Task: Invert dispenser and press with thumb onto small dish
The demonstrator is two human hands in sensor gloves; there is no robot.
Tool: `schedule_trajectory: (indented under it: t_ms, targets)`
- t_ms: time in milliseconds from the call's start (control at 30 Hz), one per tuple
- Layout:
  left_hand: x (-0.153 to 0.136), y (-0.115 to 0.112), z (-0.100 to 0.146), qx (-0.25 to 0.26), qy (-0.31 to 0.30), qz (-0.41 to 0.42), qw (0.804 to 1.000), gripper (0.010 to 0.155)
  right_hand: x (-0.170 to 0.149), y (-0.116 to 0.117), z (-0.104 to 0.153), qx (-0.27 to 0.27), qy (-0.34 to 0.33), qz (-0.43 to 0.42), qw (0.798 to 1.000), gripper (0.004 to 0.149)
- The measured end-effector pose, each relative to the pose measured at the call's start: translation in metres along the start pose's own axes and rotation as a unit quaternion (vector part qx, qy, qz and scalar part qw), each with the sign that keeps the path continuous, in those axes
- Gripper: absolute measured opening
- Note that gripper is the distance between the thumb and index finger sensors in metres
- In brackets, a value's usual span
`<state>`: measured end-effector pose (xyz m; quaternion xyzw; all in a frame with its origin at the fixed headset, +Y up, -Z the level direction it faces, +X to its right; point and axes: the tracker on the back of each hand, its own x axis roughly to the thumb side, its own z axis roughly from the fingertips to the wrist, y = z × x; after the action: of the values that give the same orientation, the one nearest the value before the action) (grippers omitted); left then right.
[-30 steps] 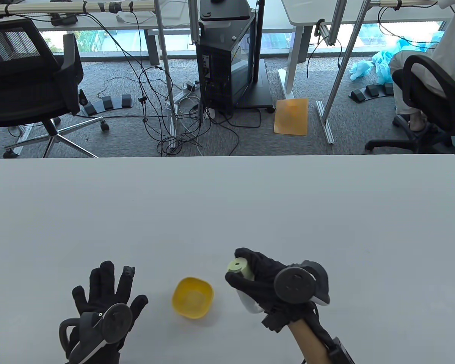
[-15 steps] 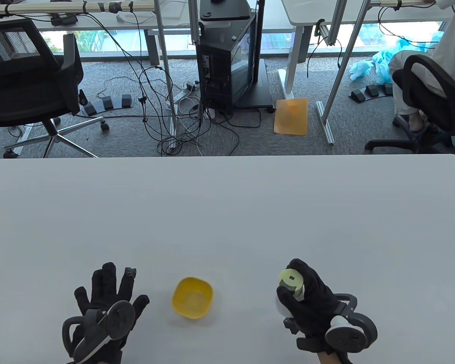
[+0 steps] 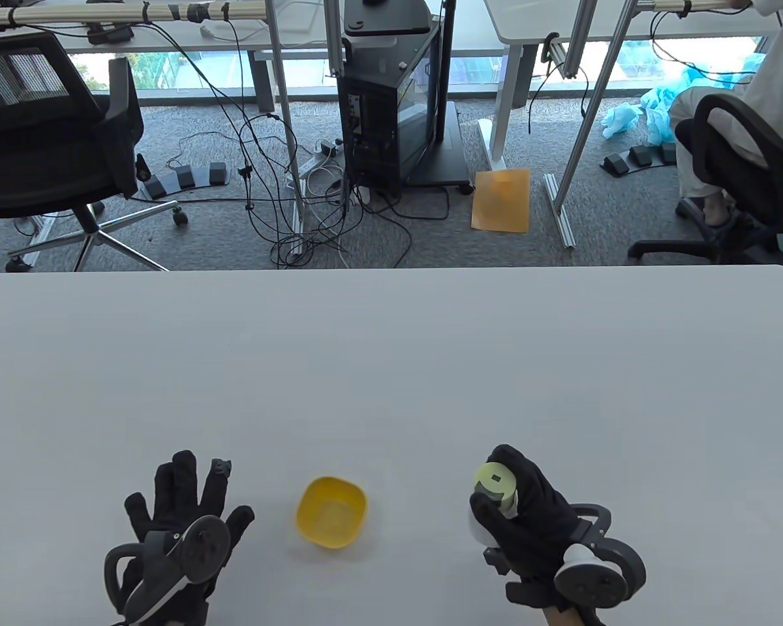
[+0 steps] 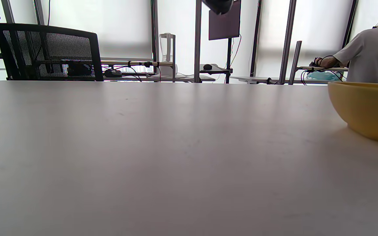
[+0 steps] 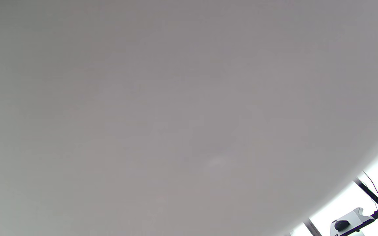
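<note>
Nearby, yellow dish, contents unclear

Grey carpet under tangled cables — black mesh chair, bright windows behind.

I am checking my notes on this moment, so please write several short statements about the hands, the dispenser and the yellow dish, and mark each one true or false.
1. The right hand grips the dispenser. True.
2. The dispenser is directly above the yellow dish. False: it is off to the dish's right, over the table.
3. The left hand holds the dish. False: it rests flat on the table, apart from the dish.
4. The dish stands between the two hands. True.
5. The dish is turned upside down. False: its opening faces up.
</note>
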<state>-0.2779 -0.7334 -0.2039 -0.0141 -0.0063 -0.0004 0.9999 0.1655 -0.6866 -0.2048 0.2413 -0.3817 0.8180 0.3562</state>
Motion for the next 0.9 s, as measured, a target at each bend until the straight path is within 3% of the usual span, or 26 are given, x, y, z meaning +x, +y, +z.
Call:
schedule_trajectory:
  t_ms: [133,233,400,500,633,733,900]
  targets:
    - [-0.002,0.001,0.0,0.004,0.002,0.005,1.0,0.078,0.017,0.007,-0.021,0.015,-0.037,0.022,0.999,0.078]
    - [-0.002,0.002,0.0,0.003,0.001,0.003,1.0,0.078,0.03,0.013,-0.042,0.069,-0.052,0.042,0.995,0.078]
    - [-0.002,0.001,0.001,0.007,-0.001,0.002,1.0,0.078,0.057,0.037,-0.089,0.232,-0.075,0.087,0.966,0.078]
    - [-0.002,0.001,0.001,0.008,0.0,0.002,1.0,0.078,0.074,0.056,-0.11,0.316,-0.106,0.133,0.933,0.078]
    - [-0.002,0.001,0.001,0.007,-0.002,-0.001,1.0,0.078,0.096,0.091,-0.132,0.457,-0.095,0.202,0.861,0.078]
    - [-0.001,0.001,0.002,0.01,-0.005,-0.003,1.0,0.078,0.107,0.118,-0.137,0.546,-0.082,0.233,0.801,0.078]
    - [-0.002,0.003,0.004,0.016,-0.006,0.001,1.0,0.078,0.117,0.165,-0.134,0.643,-0.07,0.259,0.717,0.078]
